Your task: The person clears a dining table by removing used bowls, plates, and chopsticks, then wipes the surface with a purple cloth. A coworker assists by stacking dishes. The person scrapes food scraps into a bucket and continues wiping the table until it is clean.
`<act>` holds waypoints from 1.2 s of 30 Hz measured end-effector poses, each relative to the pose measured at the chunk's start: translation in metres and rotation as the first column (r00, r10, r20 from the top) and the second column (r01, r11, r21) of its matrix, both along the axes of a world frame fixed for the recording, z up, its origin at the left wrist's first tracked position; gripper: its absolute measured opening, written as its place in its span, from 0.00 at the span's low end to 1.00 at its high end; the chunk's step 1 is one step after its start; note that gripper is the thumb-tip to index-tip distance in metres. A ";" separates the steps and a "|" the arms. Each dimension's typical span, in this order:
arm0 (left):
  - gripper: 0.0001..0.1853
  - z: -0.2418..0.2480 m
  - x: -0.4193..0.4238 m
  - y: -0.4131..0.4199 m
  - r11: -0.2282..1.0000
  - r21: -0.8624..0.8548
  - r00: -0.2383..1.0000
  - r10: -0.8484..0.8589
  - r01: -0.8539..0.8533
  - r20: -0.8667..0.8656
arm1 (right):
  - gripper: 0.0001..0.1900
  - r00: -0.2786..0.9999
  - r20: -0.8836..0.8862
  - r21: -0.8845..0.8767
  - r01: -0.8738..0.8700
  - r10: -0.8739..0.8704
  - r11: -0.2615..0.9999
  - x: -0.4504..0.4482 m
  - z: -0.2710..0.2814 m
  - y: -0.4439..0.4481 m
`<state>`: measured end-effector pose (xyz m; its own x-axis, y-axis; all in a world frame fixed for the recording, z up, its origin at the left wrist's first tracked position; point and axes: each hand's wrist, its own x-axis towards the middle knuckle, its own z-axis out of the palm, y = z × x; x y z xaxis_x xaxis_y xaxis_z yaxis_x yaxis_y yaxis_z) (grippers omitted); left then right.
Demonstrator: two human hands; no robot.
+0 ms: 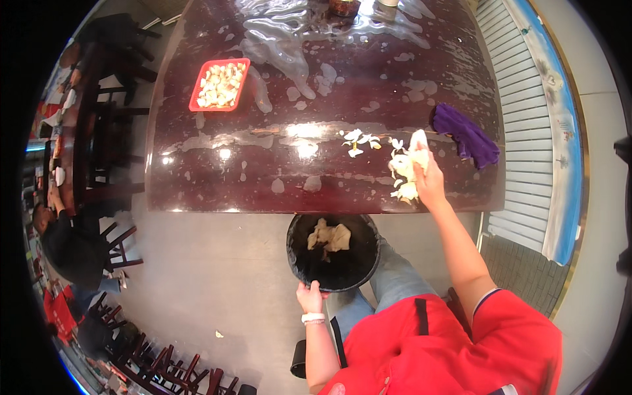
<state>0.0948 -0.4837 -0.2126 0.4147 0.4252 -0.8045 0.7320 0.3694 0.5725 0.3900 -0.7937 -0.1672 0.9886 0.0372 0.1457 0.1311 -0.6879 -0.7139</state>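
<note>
My left hand (311, 296) grips the near rim of a black waste bin (291, 247), held just below the table edge; crumpled brown paper (336, 238) lies inside it. On the dark red wooden table (237, 190), my right hand (428, 173) rests edge-down against a heap of pale peelings (402, 165), which look like garlic skins, with a whitish piece at its fingertips. Whether the fingers close on anything is hard to see. More peelings (356, 140) lie left of that hand. A purple cloth (466, 136) is to its right. Peeled garlic cloves fill a red plastic basket (241, 91) at the left.
A jar with dark red contents (344, 7) and a white cup stand at the table's far edge. A white slatted radiator (523, 98) runs along the right side. Wooden stools (121, 247) and a person in dark clothes (74, 247) are at the left. A small scrap lies on the floor.
</note>
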 end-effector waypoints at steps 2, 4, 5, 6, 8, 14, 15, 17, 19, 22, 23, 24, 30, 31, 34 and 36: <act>0.10 0.007 0.019 -0.010 1.000 -0.023 1.000 -0.015 0.015 0.001 | 0.27 0.985 0.010 0.018 -0.170 0.170 0.985 0.016 0.002 0.002; 0.10 0.017 0.034 -0.016 0.998 -0.025 0.998 -0.060 0.060 -0.004 | 0.29 0.940 0.000 -0.129 -0.338 0.340 0.932 0.026 0.004 0.005; 0.10 0.022 0.037 -0.019 0.996 -0.035 0.996 -0.086 0.086 -0.007 | 0.31 0.927 -0.050 -0.201 -0.373 0.371 0.906 0.026 0.011 0.008; 0.10 0.025 0.037 -0.022 0.996 -0.027 0.996 -0.084 0.083 -0.014 | 0.35 0.909 -0.040 -0.234 -0.413 0.416 0.880 0.025 0.003 0.007; 0.10 0.026 0.038 -0.027 0.997 -0.011 0.997 -0.080 0.079 -0.023 | 0.32 0.898 -0.138 -0.225 -0.440 0.419 0.869 0.011 0.002 0.016; 0.10 0.052 0.048 -0.053 0.997 0.002 0.997 -0.074 0.074 0.003 | 0.25 0.767 -0.121 -0.113 -0.641 0.630 0.759 -0.068 0.018 0.042; 0.09 0.054 0.050 -0.055 0.997 0.001 0.997 -0.081 0.081 0.006 | 0.25 0.734 -0.141 -0.095 -0.678 0.665 0.729 -0.084 0.015 0.043; 0.10 0.051 0.049 -0.056 0.996 0.003 0.996 -0.085 0.085 -0.009 | 0.23 0.734 -0.012 -0.051 -0.679 0.679 0.732 -0.104 0.016 0.041; 0.10 0.049 0.050 -0.054 0.998 -0.004 0.998 -0.063 0.063 0.001 | 0.21 0.763 0.095 -0.003 -0.642 0.639 0.767 -0.107 0.017 0.041; 0.09 0.051 0.045 -0.051 0.999 -0.024 0.999 -0.032 0.033 0.011 | 0.20 0.874 0.243 0.022 -0.439 0.421 0.898 -0.062 0.008 0.034; 0.09 0.047 0.044 -0.048 0.999 -0.013 1.000 -0.031 0.031 0.005 | 0.21 0.910 0.152 0.100 -0.401 0.385 0.910 -0.035 0.018 0.037; 0.09 0.043 0.043 -0.045 1.000 -0.002 1.000 -0.031 0.031 0.001 | 0.22 0.936 0.057 0.170 -0.353 0.349 0.920 -0.004 0.028 0.040; 0.09 0.044 0.050 -0.029 0.998 0.017 0.998 -0.056 0.055 0.032 | 0.26 0.849 0.092 -0.130 -0.508 0.521 0.851 0.145 -0.003 0.050; 0.09 0.045 0.054 -0.025 0.998 0.018 0.997 -0.064 0.063 0.037 | 0.27 0.778 0.095 -0.201 -0.596 0.621 0.778 0.153 -0.008 0.058; 0.09 0.046 0.055 -0.012 0.995 0.025 0.995 -0.097 0.096 0.027 | 0.29 0.594 -0.022 -0.370 -0.752 0.804 0.545 0.125 0.006 0.100; 0.12 0.039 0.043 -0.005 0.993 0.035 0.993 -0.114 0.114 -0.007 | 0.32 0.361 -0.438 -0.160 -0.933 0.823 0.323 0.086 0.044 0.134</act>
<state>0.1381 -0.4889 -0.1740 0.4581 0.4040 -0.7918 0.7709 0.2630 0.5802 0.4762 -0.6596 -0.1229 0.3233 0.8939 -0.3105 0.6820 -0.4476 -0.5785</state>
